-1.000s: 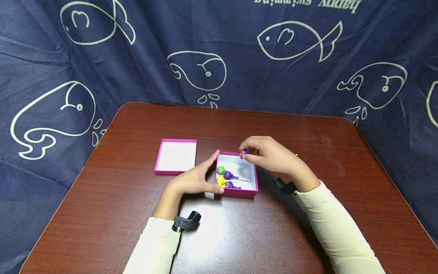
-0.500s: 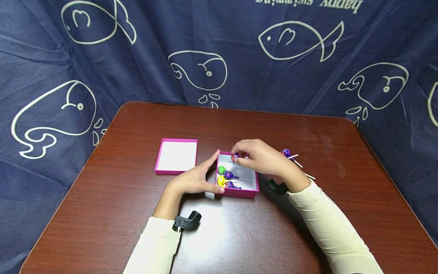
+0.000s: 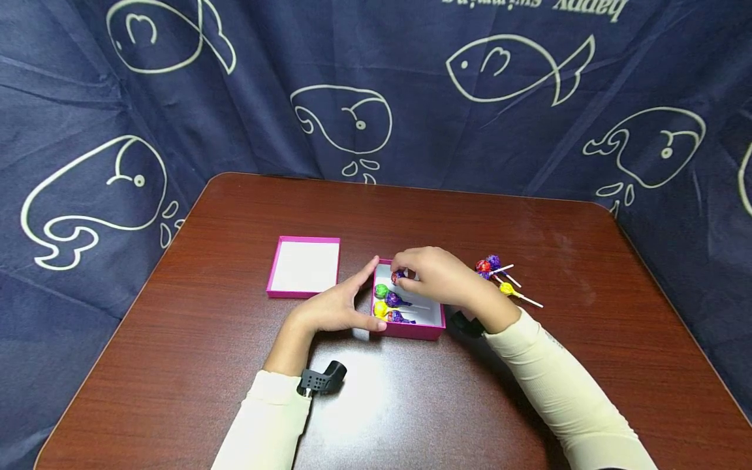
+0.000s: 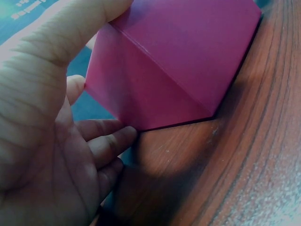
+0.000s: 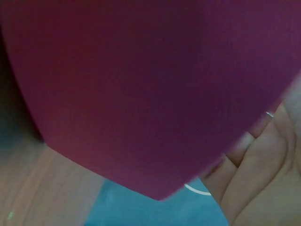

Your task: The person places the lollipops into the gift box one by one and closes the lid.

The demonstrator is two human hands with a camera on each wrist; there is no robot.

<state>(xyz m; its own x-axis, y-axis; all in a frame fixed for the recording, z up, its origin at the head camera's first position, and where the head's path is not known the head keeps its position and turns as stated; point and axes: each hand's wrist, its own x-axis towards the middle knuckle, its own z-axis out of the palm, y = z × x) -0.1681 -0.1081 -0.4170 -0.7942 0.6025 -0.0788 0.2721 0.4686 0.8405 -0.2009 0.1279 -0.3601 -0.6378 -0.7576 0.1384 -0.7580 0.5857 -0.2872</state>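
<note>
A pink open box (image 3: pixel 411 331) with a white inside stands mid-table. My left hand (image 3: pixel 329 309) grips its left side, thumb at the front corner and index finger at the back corner; the left wrist view shows these fingers against the pink wall (image 4: pixel 155 80). Over the box, my right hand (image 3: pixel 437 274) pinches a red-and-purple wrapped lollipop (image 3: pixel 396 277) near the back left inside corner. Its stick is hidden by the hand. In the box lie a green lollipop (image 3: pixel 381 291), a purple one (image 3: pixel 395 299), a yellow one (image 3: pixel 380 309) and another purple one (image 3: pixel 401 318).
The pink-edged lid (image 3: pixel 305 266), white side up, lies left of the box. Several lollipops (image 3: pixel 493 263) lie loosely to the right, a yellow one (image 3: pixel 506 289) among them. A dark blue cloth (image 3: pixel 411 137) with fish drawings hangs behind the brown table (image 3: pixel 176 326).
My right hand has carried the lollipop left and down into the box's back left part. The loose lollipops on the right have come into sight. The left hand stays put.
</note>
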